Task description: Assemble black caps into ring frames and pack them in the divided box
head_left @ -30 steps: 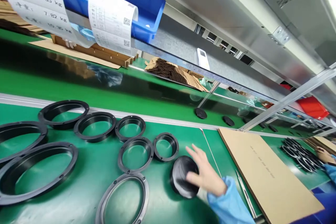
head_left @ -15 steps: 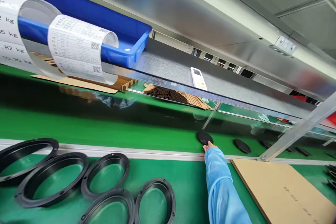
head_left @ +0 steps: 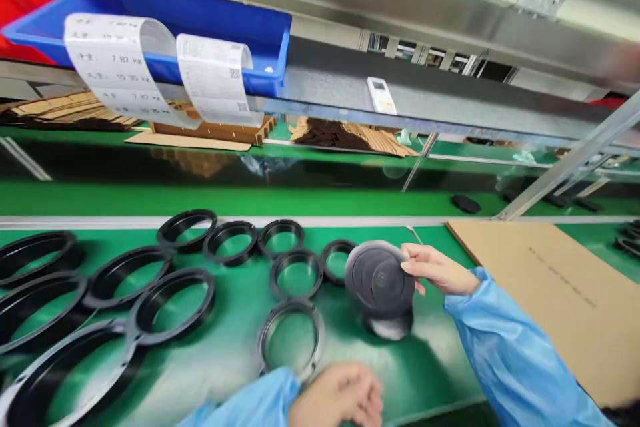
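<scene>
The right hand (head_left: 435, 270) pinches a black disc (head_left: 375, 277) by its edge, tilted up and partly hiding a black cup (head_left: 393, 328) on the green table (head_left: 235, 363); the left hand (head_left: 340, 392), blurred near a ring (head_left: 319, 333), has curled fingers, whether around anything I cannot tell.

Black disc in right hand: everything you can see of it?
The black disc is round, matte, apparently plastic, with curved lines and a central mark too blurred to read. It is tilted up, broad face toward the camera, its edge pinched by the right hand. It partly hides a black part on the green table; whether they touch is unclear.
</scene>
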Action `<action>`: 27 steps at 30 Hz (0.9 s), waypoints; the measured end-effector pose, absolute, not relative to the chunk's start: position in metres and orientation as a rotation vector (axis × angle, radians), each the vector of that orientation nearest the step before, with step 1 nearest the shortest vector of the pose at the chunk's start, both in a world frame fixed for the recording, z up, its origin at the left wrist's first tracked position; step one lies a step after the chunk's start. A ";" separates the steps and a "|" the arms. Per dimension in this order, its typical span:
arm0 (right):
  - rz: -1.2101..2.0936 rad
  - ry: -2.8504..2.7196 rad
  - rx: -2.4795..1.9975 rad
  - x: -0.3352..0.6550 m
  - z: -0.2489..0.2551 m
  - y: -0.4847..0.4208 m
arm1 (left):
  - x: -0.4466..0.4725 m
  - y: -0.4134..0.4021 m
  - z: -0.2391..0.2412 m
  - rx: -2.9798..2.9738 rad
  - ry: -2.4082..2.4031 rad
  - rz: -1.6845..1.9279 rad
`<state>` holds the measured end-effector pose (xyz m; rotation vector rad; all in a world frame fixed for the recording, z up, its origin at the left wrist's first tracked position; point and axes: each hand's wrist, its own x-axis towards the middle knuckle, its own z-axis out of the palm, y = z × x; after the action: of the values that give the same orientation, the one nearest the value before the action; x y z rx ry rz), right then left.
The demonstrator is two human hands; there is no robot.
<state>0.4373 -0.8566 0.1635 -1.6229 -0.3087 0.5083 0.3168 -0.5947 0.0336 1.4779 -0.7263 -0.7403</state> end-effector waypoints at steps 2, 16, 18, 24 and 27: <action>0.759 -0.504 -1.691 0.396 0.170 -0.841 | 0.311 -0.593 0.040 0.990 -0.421 -1.000; -0.569 -0.579 -2.012 0.296 0.120 -0.758 | 0.273 -0.562 0.072 0.263 -0.222 -0.786; -0.646 -0.592 -2.050 0.285 0.103 -0.747 | 0.275 -0.559 0.073 0.242 -0.238 -0.728; -0.610 -0.583 -2.144 0.280 0.080 -0.737 | 0.274 -0.555 0.068 0.314 -0.189 -0.659; -0.529 -0.615 -2.128 0.287 0.082 -0.740 | 0.273 -0.558 0.067 0.305 -0.154 -0.679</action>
<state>0.2867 -0.7396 0.0817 -2.1276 -0.6152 -0.5292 0.2730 -0.5580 0.0669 0.3049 -0.1542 -0.6793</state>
